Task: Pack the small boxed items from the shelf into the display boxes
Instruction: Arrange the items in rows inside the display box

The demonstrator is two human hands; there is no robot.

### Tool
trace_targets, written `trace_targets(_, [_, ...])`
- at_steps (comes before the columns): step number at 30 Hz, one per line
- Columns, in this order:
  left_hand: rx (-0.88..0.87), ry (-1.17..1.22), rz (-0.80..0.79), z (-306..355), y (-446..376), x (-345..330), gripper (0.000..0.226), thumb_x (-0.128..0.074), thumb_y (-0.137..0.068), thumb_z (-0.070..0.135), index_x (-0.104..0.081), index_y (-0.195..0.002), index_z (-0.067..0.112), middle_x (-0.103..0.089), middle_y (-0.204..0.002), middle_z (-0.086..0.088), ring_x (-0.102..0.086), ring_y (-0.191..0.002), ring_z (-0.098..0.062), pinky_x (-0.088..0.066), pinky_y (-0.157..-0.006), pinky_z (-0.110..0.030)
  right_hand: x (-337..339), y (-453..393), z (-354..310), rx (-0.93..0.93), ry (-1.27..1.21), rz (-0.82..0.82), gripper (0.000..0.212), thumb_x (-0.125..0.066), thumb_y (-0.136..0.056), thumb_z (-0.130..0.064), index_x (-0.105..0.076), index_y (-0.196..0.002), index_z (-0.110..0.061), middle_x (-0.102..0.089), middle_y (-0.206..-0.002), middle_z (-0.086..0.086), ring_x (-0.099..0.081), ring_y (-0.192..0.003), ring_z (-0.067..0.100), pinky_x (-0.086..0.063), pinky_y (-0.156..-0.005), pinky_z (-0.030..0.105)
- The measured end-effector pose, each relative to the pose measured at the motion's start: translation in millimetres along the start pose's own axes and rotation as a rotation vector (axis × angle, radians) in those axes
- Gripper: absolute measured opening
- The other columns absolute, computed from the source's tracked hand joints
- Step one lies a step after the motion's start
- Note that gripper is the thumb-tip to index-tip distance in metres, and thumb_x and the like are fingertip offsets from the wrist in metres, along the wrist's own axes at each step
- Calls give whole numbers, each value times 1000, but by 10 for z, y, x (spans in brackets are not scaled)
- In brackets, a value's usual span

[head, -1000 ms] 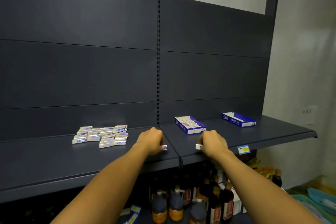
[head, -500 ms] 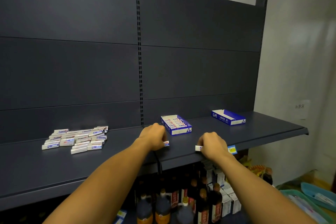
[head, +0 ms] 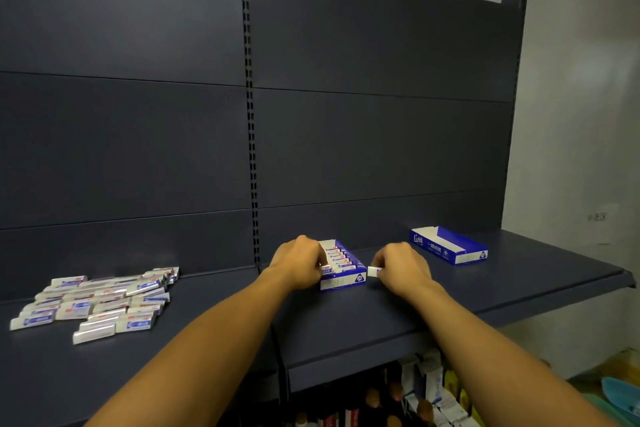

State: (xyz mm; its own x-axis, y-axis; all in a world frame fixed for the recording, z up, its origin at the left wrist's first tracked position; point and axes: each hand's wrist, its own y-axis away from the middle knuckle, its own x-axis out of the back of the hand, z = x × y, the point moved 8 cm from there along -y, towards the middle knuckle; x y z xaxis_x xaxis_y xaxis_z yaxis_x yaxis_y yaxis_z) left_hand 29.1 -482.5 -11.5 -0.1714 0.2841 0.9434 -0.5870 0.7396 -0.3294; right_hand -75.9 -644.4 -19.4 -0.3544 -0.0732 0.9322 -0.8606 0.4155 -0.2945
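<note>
A blue-and-white display box [head: 343, 279] sits mid-shelf, filled with several small boxes in a row. My left hand [head: 300, 263] is at its left side and grips a small box [head: 325, 268] over the box's front end. My right hand [head: 401, 269] is just right of the display box and pinches another small white box [head: 374, 271] beside its front corner. A second display box [head: 450, 246] lies further right and looks empty. A pile of several loose small boxes [head: 100, 302] lies on the shelf at the left.
The dark shelf [head: 346, 322] has a tall dark back panel [head: 346, 132] and a slotted upright [head: 251, 114]. Below the shelf edge stand bottles and cartons [head: 398, 402]. A teal bin [head: 623, 399] is at the lower right near a pale wall.
Both hands moved forward from the shelf's front edge up to the filled display box, each still holding its small box. The view shifted right and closer.
</note>
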Motion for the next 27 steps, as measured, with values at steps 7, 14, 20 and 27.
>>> trace_targets(7, [74,45,68,-145,-302,-111,29,-67,-94,21,-70,-123,19,-66,-127,-1,-63,-113,-18,-57,-82,-32,-174,-452,-25,111,-69,34,20,-65,-94,-19,-74,-109,-27,-69,-114,-5,-65,-98,16,-52,-72,29])
trace_targets(14, [215,85,113,-273,-503,-280,27,-69,-93,19,-73,-119,21,-69,-122,1,-65,-105,-16,-53,-73,-28,-349,-919,-34,258,-211,68,20,-67,-95,-24,-74,-113,-24,-65,-115,-6,-63,-101,13,-55,-75,31])
trace_targets(20, [273,70,162,-322,-596,-321,26,-68,-91,16,-76,-114,25,-70,-116,6,-65,-98,-14,-51,-70,-28,-508,-1212,-79,399,-269,85,20,-67,-95,-20,-74,-114,-23,-64,-111,-8,-60,-102,12,-52,-76,29])
trace_targets(27, [289,108,233,-326,-663,-459,26,-66,-94,19,-75,-118,27,-69,-112,10,-63,-99,-10,-50,-74,-25,-573,-1478,-23,477,-411,134,16,-67,-93,-16,-74,-107,-19,-65,-106,-8,-59,-97,8,-50,-75,26])
